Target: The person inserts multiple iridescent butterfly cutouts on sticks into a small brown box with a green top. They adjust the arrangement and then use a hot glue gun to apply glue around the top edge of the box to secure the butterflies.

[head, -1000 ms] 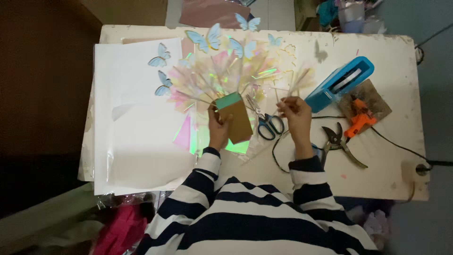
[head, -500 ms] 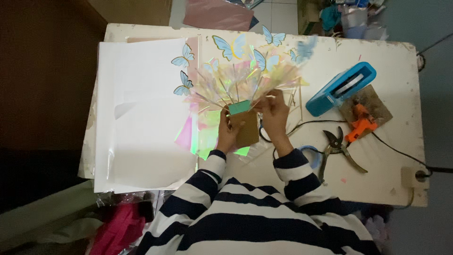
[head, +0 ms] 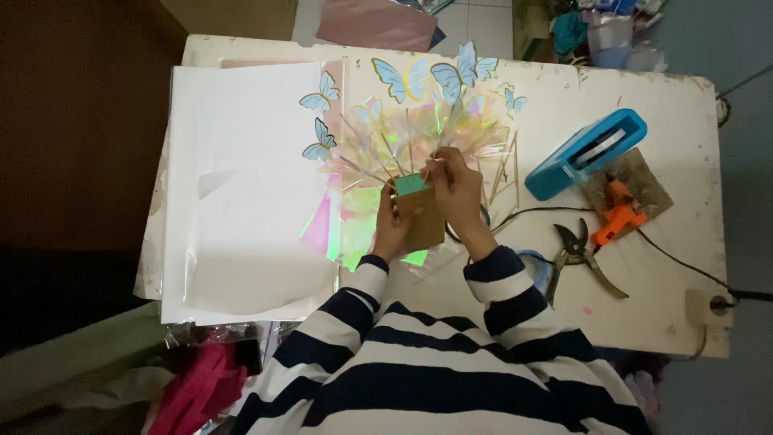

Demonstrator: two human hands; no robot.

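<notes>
- Left hand (head: 392, 228) grips a brown cardboard box (head: 419, 219), mid-tabletop (head: 684, 306).
- Right hand (head: 456, 187) pinches a thin wooden stick (head: 436, 159) at the box's 12 o'clock.
- Beyond, glossy iridescent film (head: 419, 133) fans beneath blue paper butterflies (head: 403, 78).

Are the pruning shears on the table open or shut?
Open. The pruning shears lie flat on the table, handles splayed apart toward its near edge, right of the right hand.

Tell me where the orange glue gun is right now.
In the head view, the orange glue gun lies on a brown mat at the table's right side, between the blue box and the pruning shears.
</notes>
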